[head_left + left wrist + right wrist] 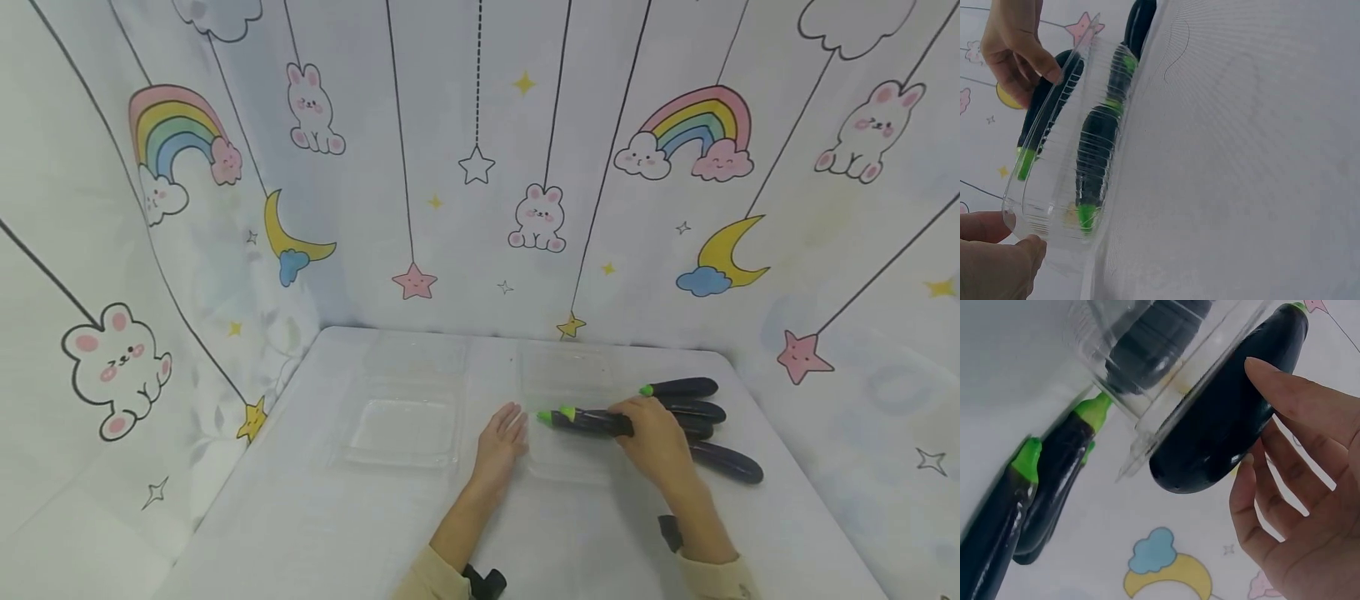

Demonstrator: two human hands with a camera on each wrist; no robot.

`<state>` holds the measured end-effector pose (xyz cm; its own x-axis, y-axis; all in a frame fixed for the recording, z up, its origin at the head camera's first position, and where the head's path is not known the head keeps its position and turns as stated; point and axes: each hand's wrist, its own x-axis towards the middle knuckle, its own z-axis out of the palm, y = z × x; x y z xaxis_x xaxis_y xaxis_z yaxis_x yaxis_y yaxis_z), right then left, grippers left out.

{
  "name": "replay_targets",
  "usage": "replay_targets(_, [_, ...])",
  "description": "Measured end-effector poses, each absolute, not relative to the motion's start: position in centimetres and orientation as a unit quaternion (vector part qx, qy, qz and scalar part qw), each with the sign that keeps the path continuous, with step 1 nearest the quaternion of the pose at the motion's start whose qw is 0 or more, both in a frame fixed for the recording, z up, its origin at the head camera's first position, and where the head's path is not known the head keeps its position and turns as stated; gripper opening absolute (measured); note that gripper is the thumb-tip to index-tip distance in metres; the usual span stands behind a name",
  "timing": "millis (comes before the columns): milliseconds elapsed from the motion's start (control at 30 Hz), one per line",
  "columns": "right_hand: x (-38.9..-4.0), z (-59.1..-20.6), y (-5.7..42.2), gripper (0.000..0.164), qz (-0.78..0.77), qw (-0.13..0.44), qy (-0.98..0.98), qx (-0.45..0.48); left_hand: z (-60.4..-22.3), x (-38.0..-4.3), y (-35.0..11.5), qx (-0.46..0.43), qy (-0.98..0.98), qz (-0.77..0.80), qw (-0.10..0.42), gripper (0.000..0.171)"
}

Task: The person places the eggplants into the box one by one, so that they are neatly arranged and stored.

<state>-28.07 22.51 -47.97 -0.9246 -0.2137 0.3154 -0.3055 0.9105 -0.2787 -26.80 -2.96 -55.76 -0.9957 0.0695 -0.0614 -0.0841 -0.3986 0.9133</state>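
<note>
My right hand grips a dark eggplant with a green stem end, thumb on one side and fingertips on the other. It is held just above a clear plastic container, along its rim. Another eggplant lies inside that container, seen through the ribbed wall in the left wrist view. At the container's left side is my left hand. Its fingers look fairly straight and touch the container's end, with thumb and fingertips near the rim.
Several more eggplants lie on the white table to the right of the container. Behind it stands another clear container. To the left are further clear containers. A patterned curtain hangs behind the table.
</note>
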Motion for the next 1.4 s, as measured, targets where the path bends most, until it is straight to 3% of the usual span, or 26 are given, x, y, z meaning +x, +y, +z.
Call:
replay_targets(667, [-29.3, -51.0, 20.7, 0.045, 0.162, 0.159, -0.959, 0.170, -55.7, -26.8, -3.1, -0.013, 0.558, 0.828, 0.053, 0.075])
replay_targets(1400, [-29.8, -52.6, 20.4, 0.043, 0.147, 0.142, -0.965, 0.165, -55.6, -26.7, -2.9, -0.012, 0.549, 0.835, 0.045, 0.078])
